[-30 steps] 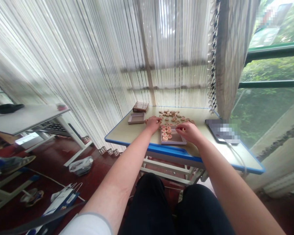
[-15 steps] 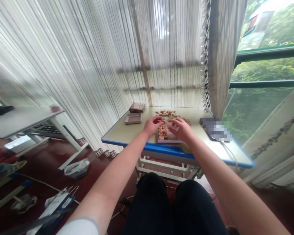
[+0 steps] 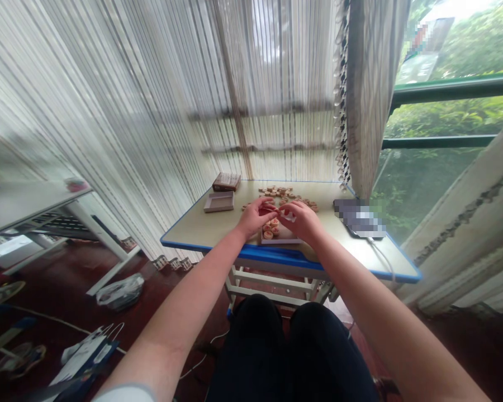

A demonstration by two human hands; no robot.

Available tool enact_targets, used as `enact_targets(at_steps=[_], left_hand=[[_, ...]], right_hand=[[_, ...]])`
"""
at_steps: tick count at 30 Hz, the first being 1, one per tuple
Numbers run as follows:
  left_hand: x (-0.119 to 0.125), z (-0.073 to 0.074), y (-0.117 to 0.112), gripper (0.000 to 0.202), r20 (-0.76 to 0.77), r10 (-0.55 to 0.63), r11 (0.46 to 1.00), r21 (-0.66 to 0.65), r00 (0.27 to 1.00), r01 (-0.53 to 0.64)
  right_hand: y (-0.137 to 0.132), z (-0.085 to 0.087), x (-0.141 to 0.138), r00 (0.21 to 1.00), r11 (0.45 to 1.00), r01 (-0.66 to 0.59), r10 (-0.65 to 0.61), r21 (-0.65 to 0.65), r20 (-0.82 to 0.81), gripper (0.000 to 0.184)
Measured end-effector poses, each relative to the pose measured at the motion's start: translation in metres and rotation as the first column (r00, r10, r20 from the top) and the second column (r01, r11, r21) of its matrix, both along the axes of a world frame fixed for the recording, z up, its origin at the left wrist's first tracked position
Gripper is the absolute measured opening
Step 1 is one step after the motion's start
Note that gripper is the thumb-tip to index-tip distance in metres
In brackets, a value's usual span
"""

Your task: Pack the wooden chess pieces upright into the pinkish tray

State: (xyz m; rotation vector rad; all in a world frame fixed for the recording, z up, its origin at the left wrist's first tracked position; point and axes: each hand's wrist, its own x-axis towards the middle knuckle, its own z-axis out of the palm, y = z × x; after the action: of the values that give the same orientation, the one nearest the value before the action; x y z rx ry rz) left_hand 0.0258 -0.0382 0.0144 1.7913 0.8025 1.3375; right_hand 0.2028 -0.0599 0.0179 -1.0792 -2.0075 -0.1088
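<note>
Beige desk [image 3: 201, 231], round wooden discs [image 3: 269, 234], shallow tray [image 3: 283, 240]

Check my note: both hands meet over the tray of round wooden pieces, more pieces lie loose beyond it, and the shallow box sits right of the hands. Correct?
Not quite: the head view shows the shallow box left of the hands, not right. The rest stands: left hand and right hand meet over the tray of round wooden pieces, with loose pieces beyond.
</note>
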Motion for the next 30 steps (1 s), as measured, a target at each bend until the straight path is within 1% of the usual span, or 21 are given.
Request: enact_targets(at_steps=[1,2,3,5,6,8,12,15,20,24,27,30], left_hand=[[-0.001,0.001,0.0,0.044,-0.011,0.071,0.997,0.033,0.997,-0.071],[-0.003,0.001,0.001,0.044,-0.028,0.168,0.984,0.071,0.985,-0.166],[-0.005,0.001,0.002,0.042,-0.05,0.277,0.956,0.111,0.959,-0.271],[-0.008,-0.001,0.005,0.037,-0.117,0.472,0.874,0.191,0.874,-0.447],[-0.01,-0.002,0.008,0.035,-0.157,0.53,0.841,0.225,0.833,-0.492],[-0.012,-0.006,0.013,0.03,-0.218,0.594,0.799,0.272,0.775,-0.536],[-0.013,-0.013,0.022,0.024,-0.282,0.646,0.762,0.301,0.709,-0.574],[-0.014,-0.015,0.025,0.023,-0.291,0.664,0.746,0.303,0.688,-0.592],[-0.017,-0.018,0.029,0.021,-0.284,0.678,0.735,0.292,0.678,-0.612],[-0.017,-0.018,0.03,0.02,-0.296,0.669,0.743,0.278,0.682,-0.609],[-0.017,-0.018,0.03,0.02,-0.298,0.668,0.744,0.269,0.682,-0.612],[-0.017,-0.017,0.029,0.019,-0.299,0.672,0.741,0.256,0.678,-0.621]], right_hand=[[-0.001,0.001,0.001,1.0,0.999,0.027,-0.028,-0.017,-0.008,0.02],[-0.001,0.002,0.003,0.998,0.998,0.056,-0.056,-0.033,-0.013,0.02],[-0.002,0.004,0.005,0.996,0.995,0.082,-0.083,-0.051,-0.013,0.02],[-0.003,0.006,0.01,0.992,0.988,0.124,-0.125,-0.093,0.005,0.019],[-0.003,0.007,0.012,0.99,0.983,0.141,-0.14,-0.118,0.02,0.019],[-0.003,0.007,0.016,0.983,0.969,0.182,-0.177,-0.169,0.043,0.019],[-0.003,0.004,0.02,0.968,0.94,0.236,-0.207,-0.246,0.139,0.023],[-0.003,0.0,0.022,0.959,0.938,0.246,-0.198,-0.245,0.204,0.024],[-0.001,-0.001,0.021,0.971,0.946,0.208,-0.169,-0.247,0.172,0.023],[0.001,-0.001,0.021,0.979,0.947,0.172,-0.134,-0.273,0.152,0.021],[0.0,-0.001,0.02,0.984,0.941,0.146,-0.104,-0.306,0.148,0.02],[-0.004,0.002,0.018,0.987,0.922,0.112,-0.06,-0.372,0.147,0.018]])
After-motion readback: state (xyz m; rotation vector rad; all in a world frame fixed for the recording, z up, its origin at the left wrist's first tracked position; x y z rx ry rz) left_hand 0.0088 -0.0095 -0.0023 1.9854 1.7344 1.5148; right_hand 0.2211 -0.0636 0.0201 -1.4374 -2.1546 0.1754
